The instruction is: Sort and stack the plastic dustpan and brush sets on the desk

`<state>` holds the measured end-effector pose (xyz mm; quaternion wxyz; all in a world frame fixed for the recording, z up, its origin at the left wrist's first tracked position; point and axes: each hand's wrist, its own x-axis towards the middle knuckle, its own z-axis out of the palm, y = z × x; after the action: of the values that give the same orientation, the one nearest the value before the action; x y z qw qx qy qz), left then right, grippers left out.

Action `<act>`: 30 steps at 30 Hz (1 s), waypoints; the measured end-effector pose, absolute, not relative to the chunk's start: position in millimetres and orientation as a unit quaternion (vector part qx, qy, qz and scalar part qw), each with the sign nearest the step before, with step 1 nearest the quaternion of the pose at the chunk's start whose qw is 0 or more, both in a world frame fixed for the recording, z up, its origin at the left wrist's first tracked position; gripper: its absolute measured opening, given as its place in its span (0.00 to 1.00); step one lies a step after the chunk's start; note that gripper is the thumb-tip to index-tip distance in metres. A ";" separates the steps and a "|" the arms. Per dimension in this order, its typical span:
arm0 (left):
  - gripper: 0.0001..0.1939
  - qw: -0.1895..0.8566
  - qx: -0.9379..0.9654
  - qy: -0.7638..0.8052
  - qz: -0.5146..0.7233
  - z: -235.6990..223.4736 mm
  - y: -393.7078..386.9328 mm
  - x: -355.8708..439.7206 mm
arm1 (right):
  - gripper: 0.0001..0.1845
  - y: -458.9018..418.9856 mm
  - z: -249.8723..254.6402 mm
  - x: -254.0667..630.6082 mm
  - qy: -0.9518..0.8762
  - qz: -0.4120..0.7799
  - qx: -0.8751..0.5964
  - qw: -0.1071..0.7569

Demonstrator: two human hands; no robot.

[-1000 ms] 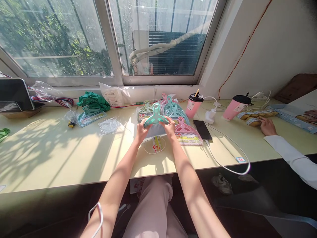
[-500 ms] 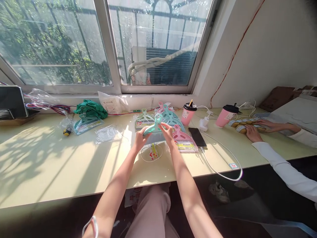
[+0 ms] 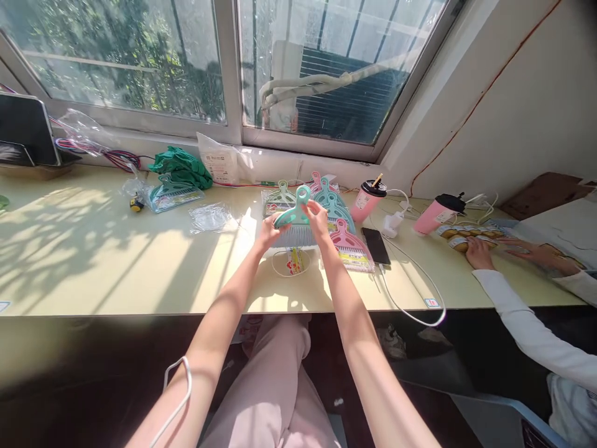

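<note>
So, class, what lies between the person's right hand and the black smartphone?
In the head view, a pink hand brush lies between the right hand and the black smartphone, with part of a teal brush just beyond it.

from here i see a left hand and a right hand holding a teal brush, bristles down, over the sunlit tabletop. from it, crumpled clear plastic lies at nine o'clock, green cloth at ten, a phone near four.
</note>
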<state>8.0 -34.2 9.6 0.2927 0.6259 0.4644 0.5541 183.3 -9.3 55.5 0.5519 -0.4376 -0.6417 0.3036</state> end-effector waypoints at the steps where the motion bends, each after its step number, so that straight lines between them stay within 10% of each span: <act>1: 0.17 0.303 0.609 0.468 0.564 7.0 -30.3 5.4 | 0.32 -9.0 53.3 186.4 -0.635 0.299 -0.439 0.562; 20: 0.10 0.321 0.341 0.553 0.689 -24.4 -0.7 -26.0 | 0.08 -19.9 -30.3 176.6 -0.639 0.316 -0.546 0.439; 30: 0.27 0.428 0.412 0.439 0.674 -24.3 -3.4 -9.5 | 0.22 -3.7 -12.0 189.4 -0.437 0.389 -0.435 0.685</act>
<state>-9.5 -3.4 -24.3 0.4283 0.4120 0.4390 0.6738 189.4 -3.7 -12.0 0.6848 -0.4345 -0.4374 0.3885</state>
